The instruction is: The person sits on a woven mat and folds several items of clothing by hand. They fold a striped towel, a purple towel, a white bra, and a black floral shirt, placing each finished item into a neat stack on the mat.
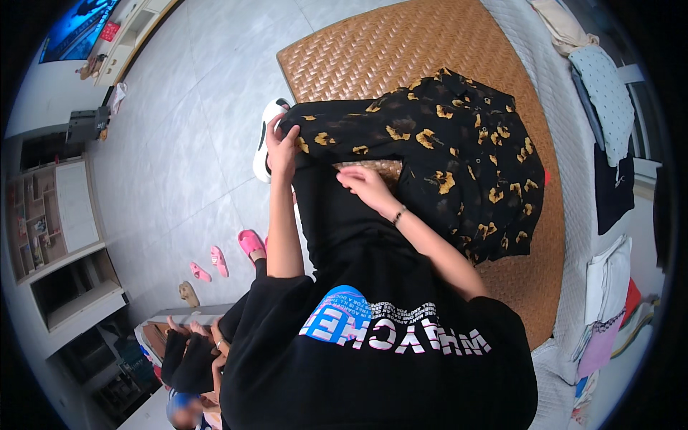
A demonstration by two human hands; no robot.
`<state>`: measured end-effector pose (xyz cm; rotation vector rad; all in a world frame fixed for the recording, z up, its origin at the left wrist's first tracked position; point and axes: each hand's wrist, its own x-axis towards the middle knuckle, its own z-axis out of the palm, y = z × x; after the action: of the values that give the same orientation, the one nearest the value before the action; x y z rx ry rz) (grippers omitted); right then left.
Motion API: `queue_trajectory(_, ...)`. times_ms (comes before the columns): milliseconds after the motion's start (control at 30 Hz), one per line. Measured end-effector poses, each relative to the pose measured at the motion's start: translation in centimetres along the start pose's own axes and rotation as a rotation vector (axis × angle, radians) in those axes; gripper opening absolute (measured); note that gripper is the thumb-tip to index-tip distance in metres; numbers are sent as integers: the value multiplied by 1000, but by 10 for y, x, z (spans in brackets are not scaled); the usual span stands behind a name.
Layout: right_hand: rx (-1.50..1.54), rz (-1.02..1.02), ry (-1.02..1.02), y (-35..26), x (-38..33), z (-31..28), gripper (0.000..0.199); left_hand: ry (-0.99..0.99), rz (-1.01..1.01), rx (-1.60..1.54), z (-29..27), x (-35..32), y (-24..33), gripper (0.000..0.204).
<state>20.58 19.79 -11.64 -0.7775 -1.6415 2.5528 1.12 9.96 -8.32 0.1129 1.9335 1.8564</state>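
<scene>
A black shirt (459, 165) with yellow flower prints lies spread out, one sleeve (344, 129) stretched left toward my knee. At that sleeve's cuff end, my left hand (282, 148) is closed, thumb and fingers pinching the cloth. Over my lap, my right hand (367, 188) has its fingers drawn together by the sleeve's lower edge. Whether those fingertips grip the dark cloth or something else is too small to make out. The shirt's collar side points away from me, and its buttons (476, 150) run down the front.
Beneath the shirt is a brown woven mat (401, 46) on a white quilted bed (573, 215). Folded clothes (608, 279) lie along the right side. Pink slippers (218, 261) and grey tiled floor (179, 143) are at left. Another person (190, 351) sits at lower left.
</scene>
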Motion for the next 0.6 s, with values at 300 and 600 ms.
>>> queue_trajectory(300,-321,-191,-38,-16,-14,18,40,-71,225,535,0,-3,17,42)
queue_trajectory(600,-742,-734,648,-95,3,-9,56,-363,121,344,141,-44,103,41)
